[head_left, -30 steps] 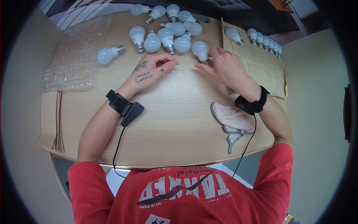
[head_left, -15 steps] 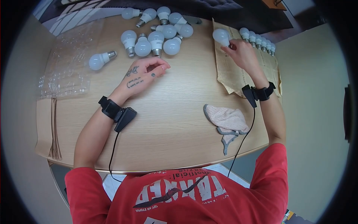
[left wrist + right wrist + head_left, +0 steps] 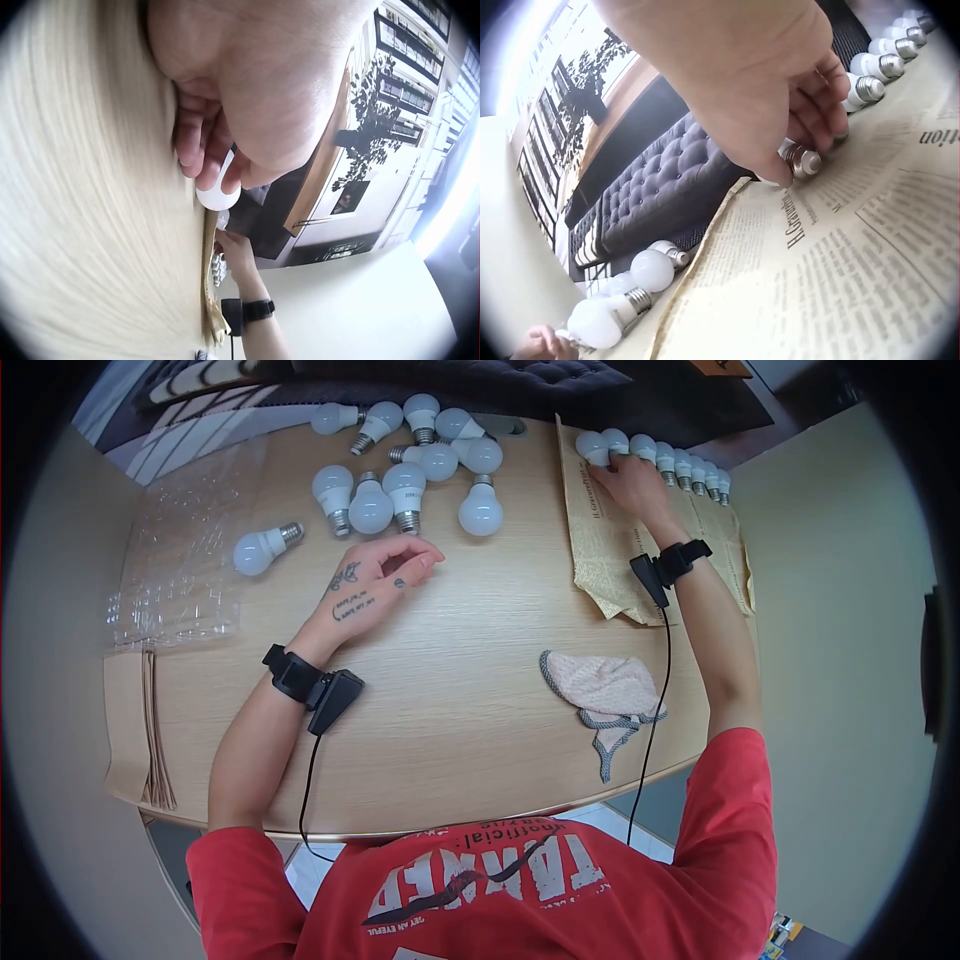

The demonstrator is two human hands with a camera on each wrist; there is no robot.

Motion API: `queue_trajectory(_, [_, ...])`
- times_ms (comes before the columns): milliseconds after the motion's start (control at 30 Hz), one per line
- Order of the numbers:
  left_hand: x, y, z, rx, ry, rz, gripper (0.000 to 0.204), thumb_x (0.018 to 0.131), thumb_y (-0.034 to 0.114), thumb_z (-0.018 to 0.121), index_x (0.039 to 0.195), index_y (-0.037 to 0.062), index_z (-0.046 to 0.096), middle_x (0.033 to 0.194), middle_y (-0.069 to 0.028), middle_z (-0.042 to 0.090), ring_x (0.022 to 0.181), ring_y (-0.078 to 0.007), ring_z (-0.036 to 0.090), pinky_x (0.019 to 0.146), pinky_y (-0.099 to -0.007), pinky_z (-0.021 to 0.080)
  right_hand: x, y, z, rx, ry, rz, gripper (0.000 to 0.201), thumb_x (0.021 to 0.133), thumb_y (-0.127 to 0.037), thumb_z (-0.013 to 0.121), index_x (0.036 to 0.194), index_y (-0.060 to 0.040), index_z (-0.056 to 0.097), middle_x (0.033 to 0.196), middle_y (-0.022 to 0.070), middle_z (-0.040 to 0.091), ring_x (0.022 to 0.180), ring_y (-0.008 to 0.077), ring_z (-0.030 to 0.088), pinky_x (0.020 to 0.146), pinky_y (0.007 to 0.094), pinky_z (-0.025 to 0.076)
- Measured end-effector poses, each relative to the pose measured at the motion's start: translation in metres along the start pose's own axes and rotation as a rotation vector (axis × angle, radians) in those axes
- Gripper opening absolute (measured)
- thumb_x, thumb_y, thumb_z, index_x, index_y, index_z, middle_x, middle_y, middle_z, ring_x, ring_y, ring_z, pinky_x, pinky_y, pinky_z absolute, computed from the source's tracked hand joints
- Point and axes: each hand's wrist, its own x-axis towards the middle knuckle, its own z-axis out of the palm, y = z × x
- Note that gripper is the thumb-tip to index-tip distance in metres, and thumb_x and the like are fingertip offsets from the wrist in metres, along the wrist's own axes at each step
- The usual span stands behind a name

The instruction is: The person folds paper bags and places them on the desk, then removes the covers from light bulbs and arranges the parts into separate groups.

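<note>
My right hand [image 3: 637, 488] reaches over the newspaper-print sheet [image 3: 600, 565] at the left end of a row of white light bulbs. In the right wrist view, its thumb and fingers pinch a light bulb [image 3: 804, 162] near the silver screw base; the hand hides most of its globe. My left hand [image 3: 375, 575] rests on the table, fingers loosely curled, holding nothing. A bulb [image 3: 480, 515] lies beyond it to the right, base pointing away. That bulb [image 3: 217, 196] shows behind the fingers in the left wrist view.
Several loose bulbs [image 3: 404, 488] lie at the back middle of the table. One bulb [image 3: 260, 551] is at the left, beside clear plastic packaging [image 3: 175, 550]. Folded brown paper [image 3: 128, 725] lies front left; a pink cloth [image 3: 605, 685] lies front right. A dark tufted sofa [image 3: 540, 390] stands behind.
My right hand has carried a bulb from the table to the row's left end on the sheet. One loose bulb has rolled nearer and rightward. The left hand has stayed put.
</note>
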Motion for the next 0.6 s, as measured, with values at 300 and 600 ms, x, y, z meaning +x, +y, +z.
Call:
queue_trajectory(300, [0.000, 0.002, -0.002, 0.010, -0.008, -0.017, 0.026, 0.100, 0.029, 0.062, 0.109, 0.0069, 0.072, 0.091, -0.0009, 0.069, 0.082, -0.0090, 0.059, 0.075, -0.0256, 0.046, 0.016, 0.015, 0.014, -0.043, 0.094, 0.087, 0.061, 0.090, -0.060, 0.059, 0.106, -0.0041, 0.075, 0.099, 0.0216, 0.073, 0.096, 0.0389, 0.070, 0.084, 0.0473, 0.055])
queue_trajectory(600, [0.000, -0.001, -0.002, 0.050, -0.030, 0.015, 0.024, 0.103, 0.026, 0.057, 0.112, 0.0085, 0.070, 0.091, 0.0018, 0.066, 0.084, -0.0061, 0.058, 0.071, -0.0219, 0.046, 0.017, 0.003, 0.001, -0.059, 0.040, 0.154, 0.062, 0.089, -0.062, 0.060, 0.108, -0.0047, 0.074, 0.104, 0.0215, 0.073, 0.100, 0.0371, 0.070, 0.085, 0.0475, 0.056])
